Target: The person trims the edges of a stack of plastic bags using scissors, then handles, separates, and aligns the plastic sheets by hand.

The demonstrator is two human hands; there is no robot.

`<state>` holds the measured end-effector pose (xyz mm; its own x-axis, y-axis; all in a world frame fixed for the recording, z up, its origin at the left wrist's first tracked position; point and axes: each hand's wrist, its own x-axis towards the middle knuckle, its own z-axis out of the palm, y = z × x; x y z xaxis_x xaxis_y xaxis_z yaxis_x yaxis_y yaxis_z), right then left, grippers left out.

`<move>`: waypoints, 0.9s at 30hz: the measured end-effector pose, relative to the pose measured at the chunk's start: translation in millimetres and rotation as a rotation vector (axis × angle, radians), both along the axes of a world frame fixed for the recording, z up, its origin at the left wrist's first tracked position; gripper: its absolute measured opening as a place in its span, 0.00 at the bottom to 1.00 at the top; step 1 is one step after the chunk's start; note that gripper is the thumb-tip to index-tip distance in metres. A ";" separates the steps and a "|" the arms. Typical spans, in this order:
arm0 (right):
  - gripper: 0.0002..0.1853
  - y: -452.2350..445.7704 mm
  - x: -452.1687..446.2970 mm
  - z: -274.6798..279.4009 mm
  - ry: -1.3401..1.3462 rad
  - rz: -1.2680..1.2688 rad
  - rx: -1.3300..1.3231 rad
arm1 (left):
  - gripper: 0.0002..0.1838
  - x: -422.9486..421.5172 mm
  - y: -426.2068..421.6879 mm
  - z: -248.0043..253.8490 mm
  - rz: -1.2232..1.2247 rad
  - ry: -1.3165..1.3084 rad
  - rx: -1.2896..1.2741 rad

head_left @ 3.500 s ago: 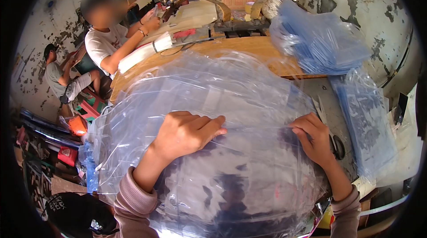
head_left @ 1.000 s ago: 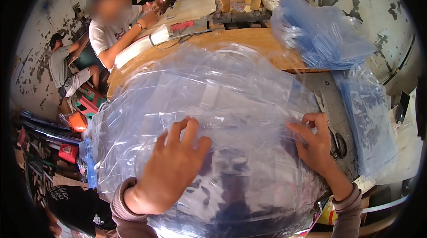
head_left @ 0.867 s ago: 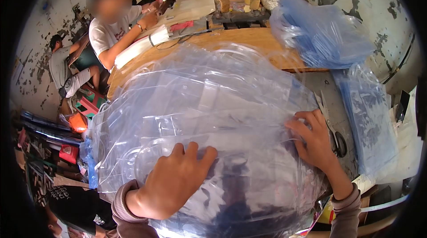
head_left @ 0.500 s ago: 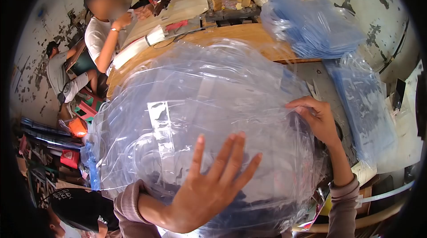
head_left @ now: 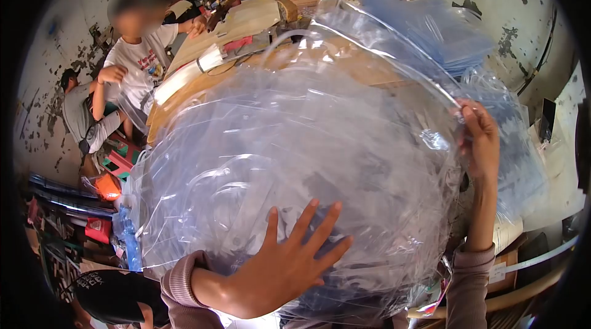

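A large heap of clear plastic bags [head_left: 258, 138], some with looped clear handles, covers the table in front of me. My left hand [head_left: 283, 267] lies with spread fingers over the near part of this heap. At the right side my right hand [head_left: 480, 132] is closed on the edge of a clear plastic sheet [head_left: 394, 40], perhaps one of the bags. That sheet is lifted off the heap and stretches up and back from my fingers, its long edge catching the light. Its lower part overlaps the heap, so I cannot tell where it ends.
A stack of bluish plastic sheets [head_left: 425, 27] lies at the back right, with more bluish plastic [head_left: 511, 150] beside it. One person [head_left: 138, 46] stands behind the wooden table [head_left: 166, 104], another [head_left: 80, 107] sits farther left. A third person's dark shirt [head_left: 117, 295] shows at lower left.
My right hand has moved right and up, raising a clear sheet from the heap. My left hand has shifted slightly down. The person at the table has spread their hands apart.
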<state>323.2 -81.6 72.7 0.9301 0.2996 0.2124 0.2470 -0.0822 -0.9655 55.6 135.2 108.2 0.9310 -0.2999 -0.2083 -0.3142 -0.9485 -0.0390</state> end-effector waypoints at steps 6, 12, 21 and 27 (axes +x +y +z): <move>0.17 -78.8 -21.5 16.0 -0.290 -0.612 -0.027 | 0.40 1.6 2.3 -0.1 -0.034 0.023 -0.003; 0.18 -203.5 -31.5 40.0 -0.404 -0.895 -0.041 | 0.39 1.3 2.4 -2.8 -0.048 0.027 -0.006; 0.20 -270.6 22.4 9.8 -0.900 -0.977 -1.126 | 0.42 1.6 0.1 -5.3 -0.038 0.048 0.035; 0.16 -61.2 -93.6 3.4 -0.786 -0.015 -0.655 | 0.39 -3.6 -8.5 -1.8 -0.008 0.093 -0.022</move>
